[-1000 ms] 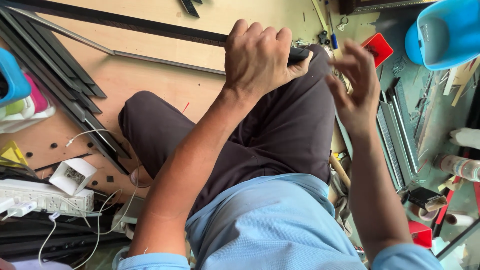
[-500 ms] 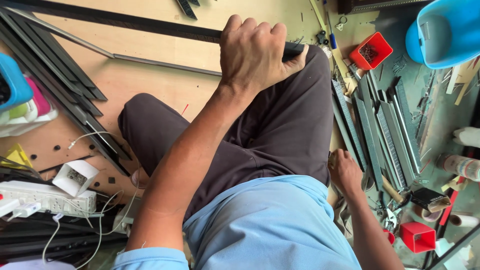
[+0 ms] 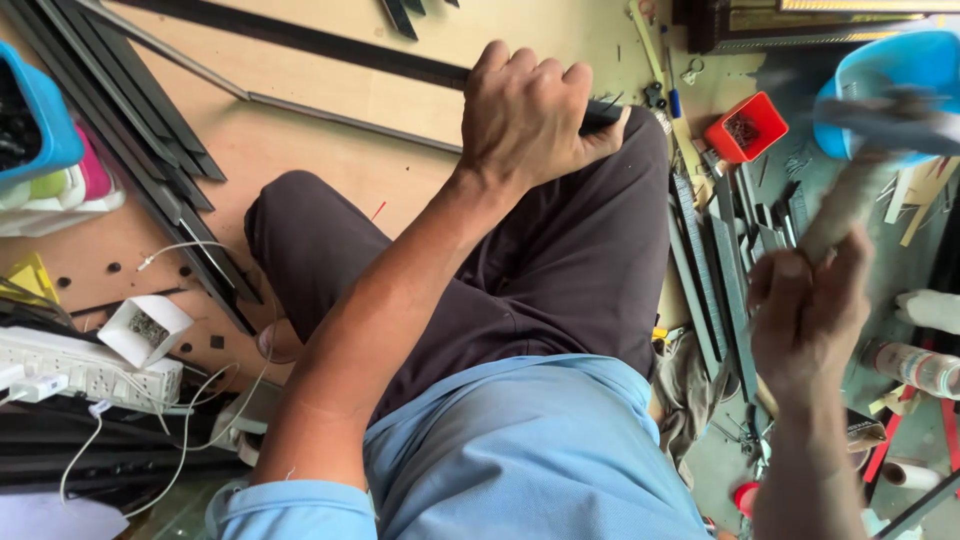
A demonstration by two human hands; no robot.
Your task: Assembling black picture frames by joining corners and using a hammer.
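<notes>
- Long black strip (image 3: pixel 300 38): lies flat on the wooden board (image 3: pixel 330 160), running from the board's top-left corner toward the person's knee; its near end disappears under the left hand.
- Left hand (image 3: pixel 530 115): fist closed over the end of the black strip, knuckles up, pressing it down at the knee of the dark trousers (image 3: pixel 560 260).
- Right hand (image 3: pixel 810 310): raised at the right side, fingers wrapped around a pale wooden handle (image 3: pixel 845 205). The handle rises toward the top-right corner; its head is blurred, shape not readable.
- The two hands are well apart, one on each side of the knee.
- A second, thinner grey strip (image 3: pixel 340 115) lies on the board just below the black one, roughly parallel.
- Bundle of more dark strips (image 3: pixel 150 150) lies diagonally along the board's left edge.
- Small red box (image 3: pixel 745 128) stands on the floor right of the knee, holding small dark pieces; too small to identify.
- Blue tub (image 3: pixel 890 70) sits at the top-right corner, behind the blurred tool head.
- Row of flat metal bars (image 3: pixel 715 260) lies on the floor between the knee and the right hand.
- White power strip (image 3: pixel 90 365) with thin white cables sits at the board's lower-left edge, a small white box (image 3: pixel 145 328) just above it.
</notes>
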